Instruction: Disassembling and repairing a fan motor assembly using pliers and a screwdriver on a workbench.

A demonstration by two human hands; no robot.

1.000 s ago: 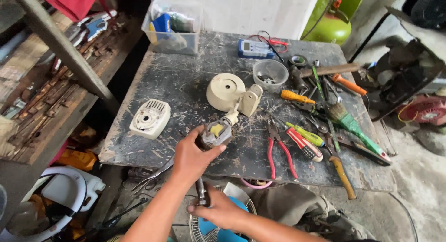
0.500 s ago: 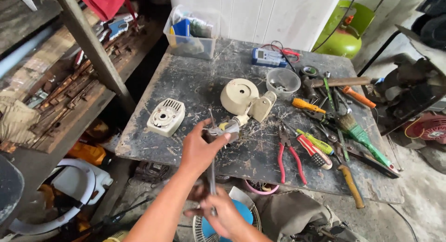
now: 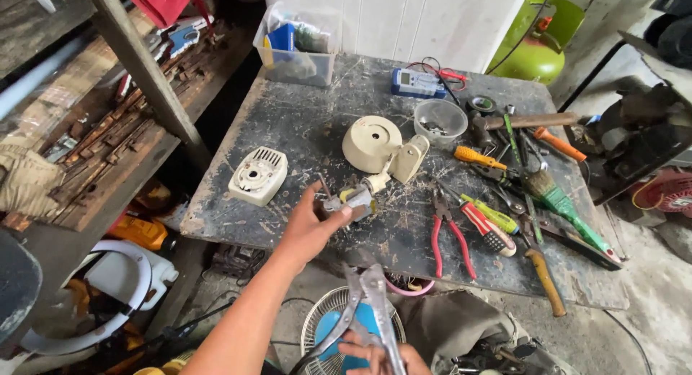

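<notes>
My left hand (image 3: 308, 231) grips a small fan motor (image 3: 353, 202) with a metal shaft, held just above the near edge of the dark worktable (image 3: 288, 130). A cream fan base with its neck (image 3: 382, 148) lies behind the motor. Low in the view, my right hand (image 3: 378, 357) holds grey metal pliers (image 3: 364, 306), jaws pointing up toward the motor and a little apart from it. A cream vented motor cover (image 3: 258, 175) lies on the table left of my left hand.
Red-handled pliers (image 3: 450, 234), several screwdrivers (image 3: 490, 220), a green brush (image 3: 559, 202) and a hammer (image 3: 526, 121) crowd the table's right side. A clear bowl (image 3: 441, 121), a blue meter (image 3: 417, 81) and a plastic box (image 3: 295, 47) stand at the back. A fan guard (image 3: 339, 324) lies below.
The view has shifted up and closer. My right hand has brought the pliers out from under the left hand, and they now point up in plain sight. My left hand still grips the motor.
</notes>
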